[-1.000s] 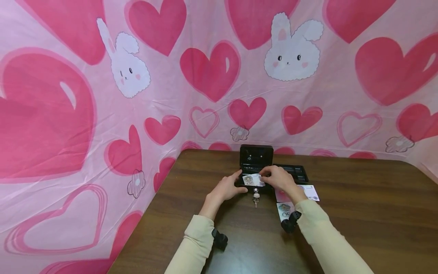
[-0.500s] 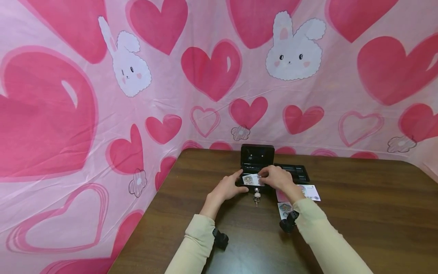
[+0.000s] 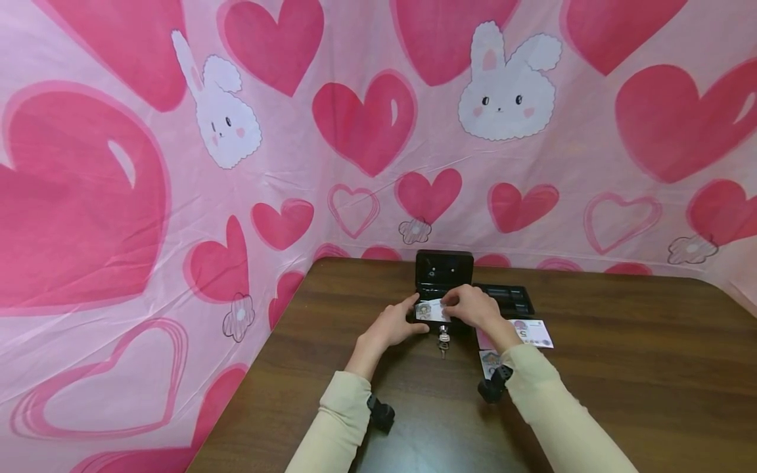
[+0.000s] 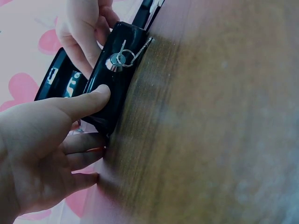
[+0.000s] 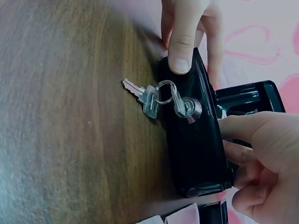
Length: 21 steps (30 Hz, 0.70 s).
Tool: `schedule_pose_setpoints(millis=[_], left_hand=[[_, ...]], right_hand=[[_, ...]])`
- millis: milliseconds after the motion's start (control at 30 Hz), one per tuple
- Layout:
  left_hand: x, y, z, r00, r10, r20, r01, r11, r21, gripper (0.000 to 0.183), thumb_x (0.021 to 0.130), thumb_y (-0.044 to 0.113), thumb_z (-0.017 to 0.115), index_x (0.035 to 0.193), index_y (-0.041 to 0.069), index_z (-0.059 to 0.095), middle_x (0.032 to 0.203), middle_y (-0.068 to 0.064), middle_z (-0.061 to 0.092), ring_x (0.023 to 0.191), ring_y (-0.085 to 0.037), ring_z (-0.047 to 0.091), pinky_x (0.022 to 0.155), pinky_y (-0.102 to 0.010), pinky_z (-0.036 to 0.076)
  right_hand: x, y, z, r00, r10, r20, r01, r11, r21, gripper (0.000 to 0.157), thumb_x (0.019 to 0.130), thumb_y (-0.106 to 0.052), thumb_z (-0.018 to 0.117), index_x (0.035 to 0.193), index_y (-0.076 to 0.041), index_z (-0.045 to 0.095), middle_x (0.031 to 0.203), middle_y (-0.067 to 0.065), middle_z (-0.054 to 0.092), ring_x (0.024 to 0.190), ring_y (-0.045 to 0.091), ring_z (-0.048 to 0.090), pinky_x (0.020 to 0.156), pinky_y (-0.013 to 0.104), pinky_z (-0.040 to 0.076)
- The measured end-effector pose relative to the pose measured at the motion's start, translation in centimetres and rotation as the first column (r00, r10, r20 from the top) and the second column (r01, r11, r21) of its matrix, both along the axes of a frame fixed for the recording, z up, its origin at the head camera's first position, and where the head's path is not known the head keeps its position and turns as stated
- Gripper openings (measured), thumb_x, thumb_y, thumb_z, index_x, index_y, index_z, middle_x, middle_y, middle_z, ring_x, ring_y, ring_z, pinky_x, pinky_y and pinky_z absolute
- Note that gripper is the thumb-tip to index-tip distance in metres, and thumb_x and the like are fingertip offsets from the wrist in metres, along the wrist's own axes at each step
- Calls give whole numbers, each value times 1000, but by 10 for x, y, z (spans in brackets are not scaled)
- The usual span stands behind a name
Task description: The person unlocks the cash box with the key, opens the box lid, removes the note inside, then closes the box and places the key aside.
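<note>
A small black cash box (image 3: 443, 266) stands at the back of the table with its lid raised. My left hand (image 3: 390, 325) holds its left front corner, the thumb pressed on the front face and the fingers along the side, as the left wrist view shows. Over the box, my right hand (image 3: 476, 307) pinches the right end of a pale banknote (image 3: 430, 311) between thumb and fingers. The note lies across the box opening; the wall hides the right fingertips in the right wrist view. From the front lock (image 5: 188, 108) hangs a ring with a second key (image 5: 147, 100).
A black compartment tray (image 3: 514, 299) lies right of the box. In front of it are a white-and-purple banknote (image 3: 535, 334), a pink one (image 3: 483, 339) and a greenish one (image 3: 489, 360), partly behind my right forearm. A pink curtain (image 3: 367, 217) hangs behind the table.
My right hand has shifted slightly left with the banknote, further across the box toward my left hand. The left hand keeps its place on the box.
</note>
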<state>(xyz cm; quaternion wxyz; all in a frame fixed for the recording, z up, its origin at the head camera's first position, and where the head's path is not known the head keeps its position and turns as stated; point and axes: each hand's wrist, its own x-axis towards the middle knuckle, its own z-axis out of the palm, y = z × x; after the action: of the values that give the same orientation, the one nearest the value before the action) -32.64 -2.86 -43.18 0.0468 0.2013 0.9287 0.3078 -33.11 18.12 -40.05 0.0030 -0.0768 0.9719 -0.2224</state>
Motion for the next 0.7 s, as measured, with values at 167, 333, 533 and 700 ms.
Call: schedule_pose_setpoints(millis=[167, 333, 533, 700], left_hand=[[0, 0, 1, 1000, -1, -4, 1, 1000, -2, 80, 89, 45, 71, 156, 19, 35, 141, -11, 59, 128, -23, 57, 110, -45, 44], [1, 0, 0, 1000, 2, 0, -2, 1000, 2, 79, 90, 45, 70, 155, 19, 35, 142, -11, 58, 129, -24, 56, 110, -46, 43], [-1, 0, -1, 1000, -2, 1, 2, 1000, 3, 79, 90, 45, 71, 155, 20, 35, 142, -10, 58, 129, -25, 56, 110, -47, 43], [-1, 0, -1, 1000, -2, 10, 1, 1000, 10, 78, 90, 44, 70, 156, 21, 34, 144, -10, 57, 131, -26, 55, 111, -49, 42]], right_hand=[[0, 0, -3, 1000, 9, -5, -9, 998, -62, 24, 87, -25, 72, 109, -16, 76, 107, 5, 75, 97, 24, 66, 83, 50, 52], [1, 2, -8, 999, 0, -44, -7, 988, -154, 24, 87, -23, 72, 108, -13, 77, 104, 7, 76, 96, 24, 67, 83, 47, 53], [2, 7, -12, 994, 11, -109, -41, 962, -271, 23, 88, -17, 71, 107, -6, 76, 102, 13, 76, 93, 24, 68, 86, 45, 55], [4, 9, -13, 989, 2, -149, -52, 940, -336, 21, 88, -14, 72, 107, -5, 76, 102, 14, 76, 92, 23, 68, 86, 42, 56]])
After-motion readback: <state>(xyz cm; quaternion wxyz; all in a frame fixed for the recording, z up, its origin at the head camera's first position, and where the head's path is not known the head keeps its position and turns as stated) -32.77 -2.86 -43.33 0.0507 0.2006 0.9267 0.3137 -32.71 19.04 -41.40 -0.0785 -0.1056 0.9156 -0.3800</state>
